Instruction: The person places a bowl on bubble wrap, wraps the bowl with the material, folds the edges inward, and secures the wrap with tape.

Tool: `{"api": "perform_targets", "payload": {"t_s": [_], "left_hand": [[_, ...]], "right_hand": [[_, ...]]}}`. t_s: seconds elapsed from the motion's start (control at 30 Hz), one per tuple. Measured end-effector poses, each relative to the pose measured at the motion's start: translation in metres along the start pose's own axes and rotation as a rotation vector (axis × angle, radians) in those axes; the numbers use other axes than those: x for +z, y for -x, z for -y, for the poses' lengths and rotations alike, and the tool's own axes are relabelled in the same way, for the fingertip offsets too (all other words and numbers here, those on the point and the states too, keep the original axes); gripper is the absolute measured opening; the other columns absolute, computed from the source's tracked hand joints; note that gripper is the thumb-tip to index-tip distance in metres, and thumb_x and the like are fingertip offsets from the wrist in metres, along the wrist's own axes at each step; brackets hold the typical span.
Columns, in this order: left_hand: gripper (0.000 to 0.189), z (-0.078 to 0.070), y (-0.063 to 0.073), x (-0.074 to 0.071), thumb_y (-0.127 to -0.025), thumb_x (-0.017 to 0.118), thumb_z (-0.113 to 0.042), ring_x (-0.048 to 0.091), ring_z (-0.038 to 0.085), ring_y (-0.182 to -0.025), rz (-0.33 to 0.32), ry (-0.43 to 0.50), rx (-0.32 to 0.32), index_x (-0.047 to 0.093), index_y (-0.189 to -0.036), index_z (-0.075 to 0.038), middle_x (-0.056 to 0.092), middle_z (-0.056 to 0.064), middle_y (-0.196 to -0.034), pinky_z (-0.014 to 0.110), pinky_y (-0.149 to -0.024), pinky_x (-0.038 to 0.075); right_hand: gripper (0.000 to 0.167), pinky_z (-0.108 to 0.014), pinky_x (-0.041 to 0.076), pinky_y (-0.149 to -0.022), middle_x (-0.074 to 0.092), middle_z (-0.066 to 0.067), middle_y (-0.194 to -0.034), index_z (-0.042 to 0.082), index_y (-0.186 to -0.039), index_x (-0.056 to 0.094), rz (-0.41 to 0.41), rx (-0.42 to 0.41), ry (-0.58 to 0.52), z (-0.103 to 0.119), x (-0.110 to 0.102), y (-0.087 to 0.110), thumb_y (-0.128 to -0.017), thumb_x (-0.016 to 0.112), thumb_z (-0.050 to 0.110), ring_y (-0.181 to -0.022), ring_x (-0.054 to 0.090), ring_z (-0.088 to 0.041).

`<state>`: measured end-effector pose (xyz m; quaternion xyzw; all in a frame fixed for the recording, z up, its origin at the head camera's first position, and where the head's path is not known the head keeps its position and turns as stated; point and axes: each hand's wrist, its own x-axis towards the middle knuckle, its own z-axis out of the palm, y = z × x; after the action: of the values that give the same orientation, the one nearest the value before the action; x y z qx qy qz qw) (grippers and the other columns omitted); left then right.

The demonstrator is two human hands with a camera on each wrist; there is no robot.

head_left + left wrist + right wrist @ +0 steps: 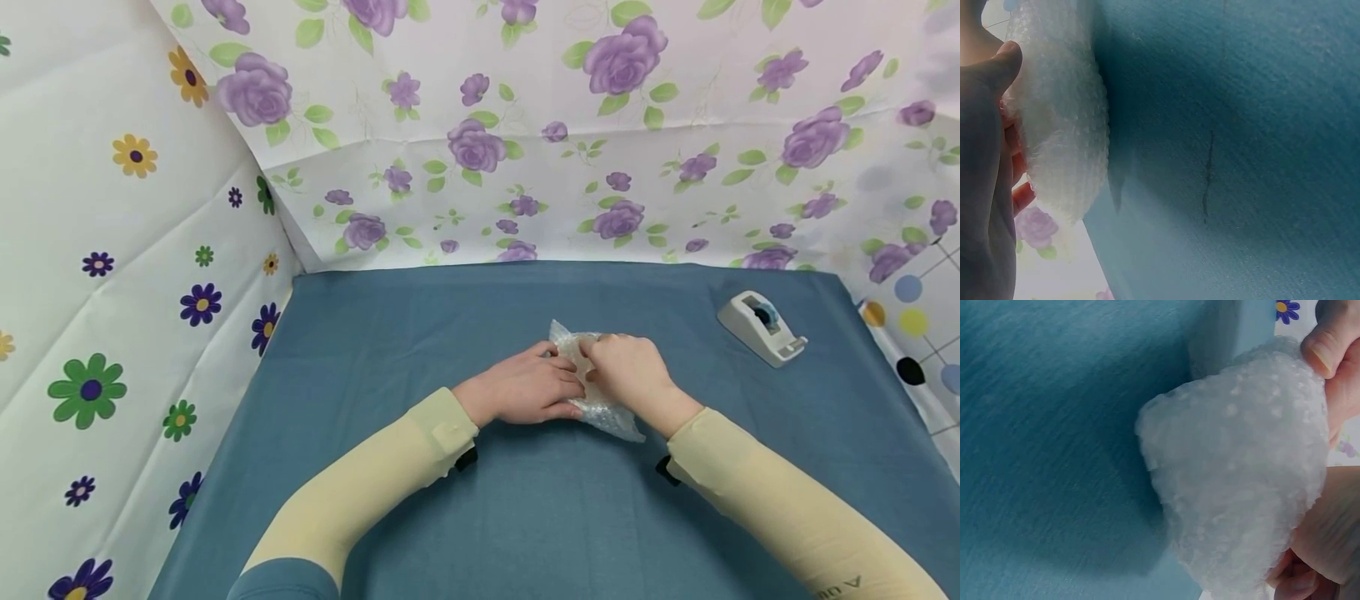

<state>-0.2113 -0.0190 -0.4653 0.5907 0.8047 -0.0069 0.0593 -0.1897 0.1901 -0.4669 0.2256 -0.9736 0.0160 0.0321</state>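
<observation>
A bundle of clear bubble wrap (611,419) lies on the blue cloth, slanting between the two hands. My left hand (528,386) holds its left side, fingers spread over the top and thumb low on the near edge. From the right, my right hand (632,372) reaches over the bundle with curled fingers, pinching the wrap near its upper middle. The right wrist view shows the puffy near face of the bubble wrap (1235,469), with the left thumb (1322,357) against its edge. Whatever the wrap encloses is hidden.
A white tape dispenser (757,327) with a blue-toned roll stands at the back right of the blue cloth (420,333). Flower-print sheets (480,192) rise behind and on the left. Dotted, gridded sheeting (918,321) borders the right side.
</observation>
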Motion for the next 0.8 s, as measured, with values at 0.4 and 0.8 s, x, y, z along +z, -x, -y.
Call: {"api": "perform_targets", "payload": {"t_s": [0.4, 0.8], "left_hand": [[0.041, 0.000, 0.000, 0.000, -0.114, 0.048, -0.050, 0.051, 0.015, -0.143, -0.003, -0.010, -0.003, 0.072, -0.138, -0.028, 0.069, -0.011, -0.138, 0.043, -0.122, 0.028], [0.039, 0.001, -0.002, 0.003, -0.114, 0.048, -0.050, 0.051, 0.015, -0.144, -0.009, -0.004, -0.001, 0.073, -0.136, -0.029, 0.070, -0.012, -0.135, 0.043, -0.121, 0.028]], "right_hand": [[0.040, -0.036, 0.046, -0.040, 0.055, -0.005, -0.069, 0.009, -0.091, 0.062, -0.177, -0.088, 0.073, -0.006, 0.009, 0.000, -0.081, 0.097, 0.023, -0.050, 0.053, -0.022], [0.038, -0.037, 0.048, -0.050, 0.055, -0.002, -0.076, 0.011, -0.089, 0.058, -0.020, -0.013, -0.132, -0.011, -0.003, -0.006, -0.083, 0.095, 0.015, -0.057, 0.051, -0.019]]}}
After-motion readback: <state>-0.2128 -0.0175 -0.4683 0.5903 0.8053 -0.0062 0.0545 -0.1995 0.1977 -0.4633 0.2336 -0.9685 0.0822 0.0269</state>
